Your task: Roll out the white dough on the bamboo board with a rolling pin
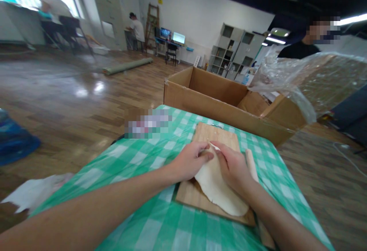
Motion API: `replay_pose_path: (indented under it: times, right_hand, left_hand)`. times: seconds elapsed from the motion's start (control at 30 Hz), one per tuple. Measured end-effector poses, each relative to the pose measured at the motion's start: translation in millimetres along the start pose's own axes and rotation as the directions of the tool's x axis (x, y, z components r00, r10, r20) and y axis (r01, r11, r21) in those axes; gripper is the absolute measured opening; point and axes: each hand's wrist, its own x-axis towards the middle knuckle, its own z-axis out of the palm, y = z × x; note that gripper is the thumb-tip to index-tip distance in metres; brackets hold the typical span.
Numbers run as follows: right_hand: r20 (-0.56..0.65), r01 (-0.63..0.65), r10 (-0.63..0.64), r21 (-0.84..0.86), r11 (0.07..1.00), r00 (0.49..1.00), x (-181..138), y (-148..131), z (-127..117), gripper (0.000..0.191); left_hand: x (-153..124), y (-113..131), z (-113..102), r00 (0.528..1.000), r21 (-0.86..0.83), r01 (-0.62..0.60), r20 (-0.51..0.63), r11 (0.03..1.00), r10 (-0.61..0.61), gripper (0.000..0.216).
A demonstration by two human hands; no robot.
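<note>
A flat, pale sheet of dough [219,191] lies over a wooden cutting board [189,196], its near edge spread out in a rounded shape. At the far end of the dough, my left hand [192,161] pinches its edge between thumb and fingers. Close beside it, my right hand [233,163] grips the same far edge, fingertips almost meeting those of the left. Part of the dough is hidden under the right hand. A wooden rolling pin [251,164] lies along the board's right side, partly covered by my right forearm.
A green and white checked cloth [155,220] covers the table. Beyond its far edge stands a large open cardboard box [200,94] with clear plastic wrap [286,79]. A person [299,50] is behind the box. Blurred packaging [147,123] sits at the table's left edge.
</note>
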Motion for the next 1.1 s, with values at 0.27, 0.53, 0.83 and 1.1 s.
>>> replay_pose_path:
  times: [0.27,0.53,0.83,1.1]
  right_hand:
    - [0.077,-0.080,0.062,0.255,0.964,0.995,-5.0,-4.0,-1.1,0.047]
    - [0.027,-0.172,0.170,0.090,0.981,0.985,-0.5,-3.0,0.9,0.037]
    - [0.086,-0.050,0.045,0.048,0.998,0.995,-4.7,-6.2,-1.6,0.032]
    - [-0.233,-0.257,0.269,0.083,0.963,0.935,0.7,-2.5,-6.4,0.034]
  left_hand:
    - [-1.9,-1.9,1.8,0.998,-0.029,-0.056,-0.005,0.998,0.056,0.028]
    - [-3.5,-0.8,-1.8,0.997,-0.145,-0.068,0.018,0.987,0.071,0.032]
    - [-1.9,-3.3,-0.9,0.998,-0.140,-0.040,0.042,0.989,0.046,0.032]
    - [0.9,-11.2,3.1,1.000,-0.247,-0.014,0.002,0.969,0.015,0.035]
